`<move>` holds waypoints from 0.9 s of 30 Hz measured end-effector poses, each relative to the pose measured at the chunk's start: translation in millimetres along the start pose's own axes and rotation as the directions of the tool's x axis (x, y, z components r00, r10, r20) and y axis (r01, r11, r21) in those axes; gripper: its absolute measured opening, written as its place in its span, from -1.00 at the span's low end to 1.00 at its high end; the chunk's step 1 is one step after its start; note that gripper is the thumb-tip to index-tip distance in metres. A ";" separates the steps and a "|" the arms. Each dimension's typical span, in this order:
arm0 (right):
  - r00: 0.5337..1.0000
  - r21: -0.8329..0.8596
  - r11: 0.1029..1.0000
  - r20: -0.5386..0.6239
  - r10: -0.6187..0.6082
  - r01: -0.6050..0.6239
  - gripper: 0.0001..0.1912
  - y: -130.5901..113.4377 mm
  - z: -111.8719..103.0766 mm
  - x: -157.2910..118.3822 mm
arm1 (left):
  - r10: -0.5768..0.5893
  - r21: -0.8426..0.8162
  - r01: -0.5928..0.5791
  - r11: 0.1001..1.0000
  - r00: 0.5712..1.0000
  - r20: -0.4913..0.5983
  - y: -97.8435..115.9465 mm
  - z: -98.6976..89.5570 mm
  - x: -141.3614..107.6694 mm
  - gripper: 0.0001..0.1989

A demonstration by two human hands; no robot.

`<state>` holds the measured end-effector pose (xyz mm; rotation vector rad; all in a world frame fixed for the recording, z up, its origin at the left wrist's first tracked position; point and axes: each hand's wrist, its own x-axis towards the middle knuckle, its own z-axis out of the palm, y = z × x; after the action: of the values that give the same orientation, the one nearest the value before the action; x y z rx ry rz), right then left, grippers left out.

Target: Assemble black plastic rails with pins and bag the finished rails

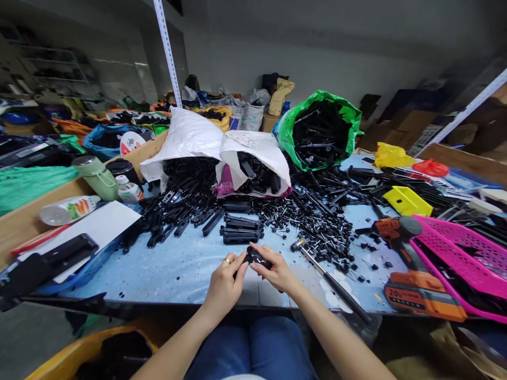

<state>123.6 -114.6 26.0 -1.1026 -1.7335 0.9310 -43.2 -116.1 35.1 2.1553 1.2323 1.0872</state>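
Note:
Both my hands meet over the near edge of the blue table. Between them is a black plastic part (pixel 259 257), partly covered by the fingers. My left hand (pixel 225 279) pinches its left end; my right hand (pixel 275 269) is wrapped round its right side. Just beyond the hands lies a small stack of long black plastic pieces (pixel 241 232). To the right of my right hand rests a hammer (pixel 330 282) with a black grip. Past it spreads a heap of small black pieces with metal pins (pixel 325 232).
Two white sacks (pixel 194 134) and a green bag (pixel 320 132) spill black parts at the back. An orange cordless drill (pixel 420 285) and a pink basket (pixel 455 237) stand right. Bottles, a green flask (pixel 95 177) and a white board (pixel 119 216) are left.

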 end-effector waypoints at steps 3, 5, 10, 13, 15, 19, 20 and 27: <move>0.980 -0.205 0.959 0.035 -0.195 0.198 -0.54 -6.9 -12.4 -0.1 | 0.078 0.100 -0.078 0.992 0.997 0.005 5.3 -5.1 -1.0 -0.66; 0.965 -0.258 0.930 0.043 -0.260 0.262 -0.54 -10.1 -18.1 0.2 | 0.115 0.154 -0.114 0.982 0.993 0.002 8.0 -5.9 -0.9 -0.65; 0.931 -0.307 0.879 0.106 -0.350 0.366 -0.55 -13.0 -27.9 3.5 | 0.184 0.233 -0.192 0.953 0.981 0.055 11.9 -8.7 4.2 -0.65; 0.921 -0.314 0.868 0.060 -0.386 0.384 -0.56 -12.7 -25.8 5.2 | 0.166 0.234 -0.169 0.957 0.986 0.034 14.2 -9.6 9.5 -0.66; 0.918 -0.313 0.870 0.018 -0.397 0.382 -0.56 -13.3 -18.3 4.6 | 0.149 0.181 -0.147 0.972 0.989 0.004 16.1 -6.6 11.4 -0.67; 0.928 -0.262 0.928 -0.190 -0.320 0.266 -0.55 -17.4 4.8 -1.5 | 0.074 -0.019 -0.079 0.997 0.980 -0.184 20.6 6.7 9.5 -0.68; 0.928 -0.236 0.947 -0.253 -0.275 0.216 -0.55 -18.1 9.7 -3.5 | 0.048 -0.058 -0.062 0.996 0.973 -0.227 21.4 9.4 8.6 -0.68; 0.956 -0.104 0.991 -0.273 -0.108 0.082 -0.53 -5.0 23.0 -17.2 | 0.135 -0.108 -0.149 0.983 0.982 -0.132 14.0 6.1 14.2 -0.70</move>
<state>105.0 -135.5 17.7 -1.1393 -1.5930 0.6085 -26.8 -110.9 46.9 2.1402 1.0504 1.3376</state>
